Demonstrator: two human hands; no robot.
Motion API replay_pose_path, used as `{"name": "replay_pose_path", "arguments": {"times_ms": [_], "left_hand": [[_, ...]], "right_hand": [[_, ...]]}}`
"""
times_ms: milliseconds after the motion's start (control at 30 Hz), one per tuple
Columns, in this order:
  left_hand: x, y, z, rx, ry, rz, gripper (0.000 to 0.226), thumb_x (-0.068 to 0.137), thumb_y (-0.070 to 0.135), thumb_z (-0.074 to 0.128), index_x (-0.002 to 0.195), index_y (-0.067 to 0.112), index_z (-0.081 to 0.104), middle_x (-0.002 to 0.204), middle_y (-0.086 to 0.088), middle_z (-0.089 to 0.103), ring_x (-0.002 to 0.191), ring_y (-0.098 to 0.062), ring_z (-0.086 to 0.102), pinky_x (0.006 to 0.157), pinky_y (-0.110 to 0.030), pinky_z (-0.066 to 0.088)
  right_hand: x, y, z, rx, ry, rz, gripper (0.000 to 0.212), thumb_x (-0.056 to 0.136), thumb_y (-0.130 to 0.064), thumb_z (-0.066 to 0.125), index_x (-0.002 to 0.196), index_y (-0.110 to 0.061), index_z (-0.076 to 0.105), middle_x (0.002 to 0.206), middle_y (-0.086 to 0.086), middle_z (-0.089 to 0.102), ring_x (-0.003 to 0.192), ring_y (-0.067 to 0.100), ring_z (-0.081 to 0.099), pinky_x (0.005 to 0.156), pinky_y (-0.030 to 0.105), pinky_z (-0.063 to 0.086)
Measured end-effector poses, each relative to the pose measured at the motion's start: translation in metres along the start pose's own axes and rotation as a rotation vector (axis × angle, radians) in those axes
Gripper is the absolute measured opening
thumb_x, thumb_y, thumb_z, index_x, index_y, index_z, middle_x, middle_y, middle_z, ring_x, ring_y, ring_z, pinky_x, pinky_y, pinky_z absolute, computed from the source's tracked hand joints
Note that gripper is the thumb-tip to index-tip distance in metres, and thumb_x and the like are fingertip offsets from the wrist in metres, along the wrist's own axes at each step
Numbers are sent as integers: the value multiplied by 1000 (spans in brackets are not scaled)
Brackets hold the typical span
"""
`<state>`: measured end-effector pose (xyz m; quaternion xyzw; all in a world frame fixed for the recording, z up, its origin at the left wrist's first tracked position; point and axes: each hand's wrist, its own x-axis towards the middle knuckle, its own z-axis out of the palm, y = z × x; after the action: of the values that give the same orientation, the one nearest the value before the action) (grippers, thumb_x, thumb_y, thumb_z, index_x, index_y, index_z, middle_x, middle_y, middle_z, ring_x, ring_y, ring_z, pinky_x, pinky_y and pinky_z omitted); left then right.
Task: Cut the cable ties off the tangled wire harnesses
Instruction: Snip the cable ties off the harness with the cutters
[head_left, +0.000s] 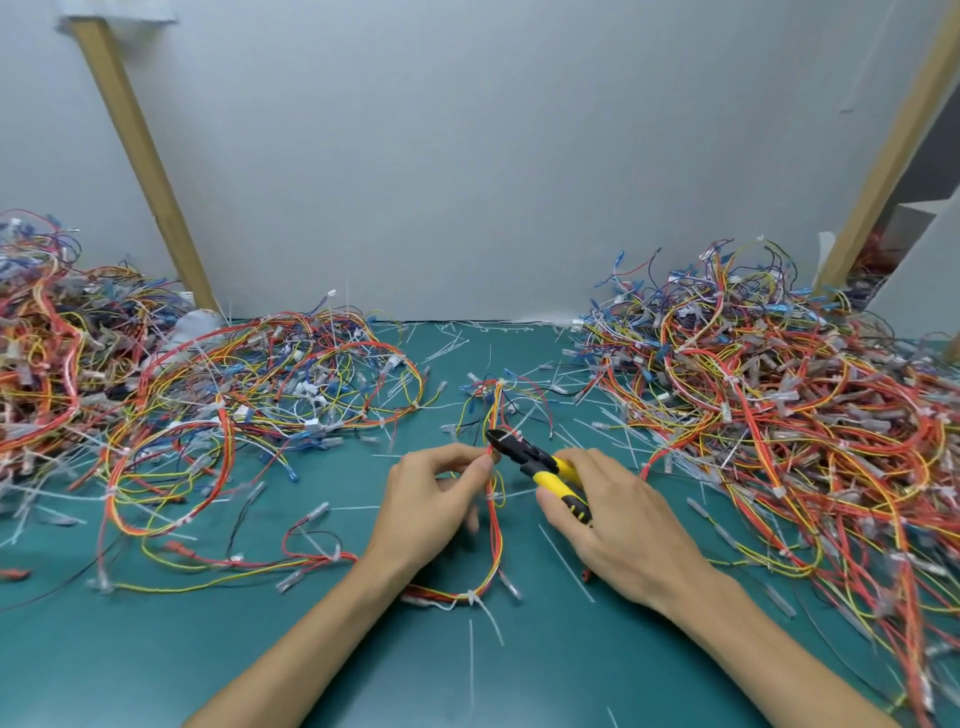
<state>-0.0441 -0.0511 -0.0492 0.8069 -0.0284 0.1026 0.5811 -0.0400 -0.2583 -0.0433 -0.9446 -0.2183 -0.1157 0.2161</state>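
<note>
While the left grip (431, 501) pinches the wire harness (494, 545), the right grip (621, 519) clasps the yellow cutters (535, 461).

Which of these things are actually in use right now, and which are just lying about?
In use:
left hand pinching the wire harness
right hand gripping the yellow-handled cutters
white cable tie near the cutter tip

Lying about:
left pile and right pile of harnesses
snipped tie ends on the green mat
wooden post

Left heap (47, 364) and right heap (841, 415) run off the edges, and the right hand (618, 519) half covers the cutters (524, 452).
</note>
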Motion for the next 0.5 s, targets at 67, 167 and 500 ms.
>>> {"name": "replay_pose_path", "arguments": {"times_ms": [67,167,500], "left_hand": [[-2,2,1,-115,-20,-68,22,95,32,60,86,19,74,54,-2,63,45,-18,52,45,-21,38],[-4,3,1,-242,-67,-120,26,98,28,57,90,11,75,68,2,67,43,-15,51,42,-17,36],[-8,4,1,-216,-53,-69,23,98,20,56,86,6,71,69,6,62,38,-11,35,41,-15,28]], "right_hand": [[2,0,0,6,16,28,38,89,-68,37,100,-34,49,81,-13,51,77,11,50,66,32,40],[1,2,-3,-45,47,30,39,89,-66,42,93,-29,52,75,-9,57,73,17,54,65,36,45],[-3,1,-3,12,51,-11,42,87,-69,36,107,-36,54,90,-12,58,82,9,53,70,34,47]]}}
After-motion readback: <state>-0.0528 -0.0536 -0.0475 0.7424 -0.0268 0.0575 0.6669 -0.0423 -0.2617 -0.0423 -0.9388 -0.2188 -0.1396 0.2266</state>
